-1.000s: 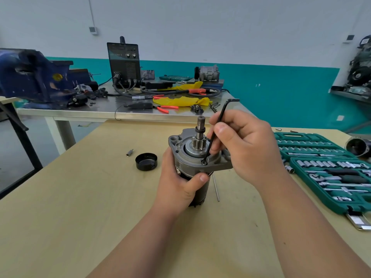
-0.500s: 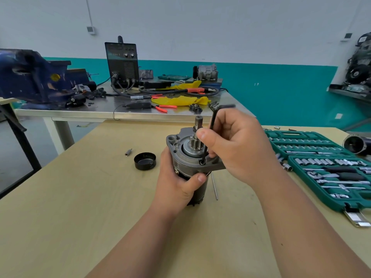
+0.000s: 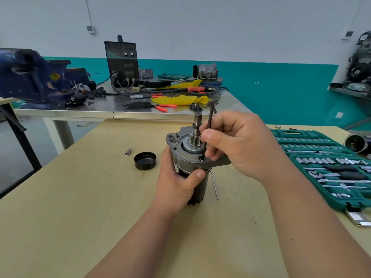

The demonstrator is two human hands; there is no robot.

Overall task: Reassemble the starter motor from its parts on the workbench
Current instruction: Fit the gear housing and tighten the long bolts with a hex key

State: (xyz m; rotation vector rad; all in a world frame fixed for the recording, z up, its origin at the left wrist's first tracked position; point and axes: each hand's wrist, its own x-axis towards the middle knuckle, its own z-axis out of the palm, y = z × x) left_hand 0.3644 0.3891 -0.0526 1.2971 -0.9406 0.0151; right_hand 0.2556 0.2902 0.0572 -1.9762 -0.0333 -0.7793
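On the workbench (image 3: 80,197), left fingers (image 3: 196,176) grip the starter motor (image 3: 180,156) while right fingers (image 3: 209,136) pinch the hex key (image 3: 209,117) upright.

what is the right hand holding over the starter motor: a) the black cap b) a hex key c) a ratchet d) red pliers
b: the right hand pinches a dark L-shaped hex key, its tip down in the flange of the starter motor.
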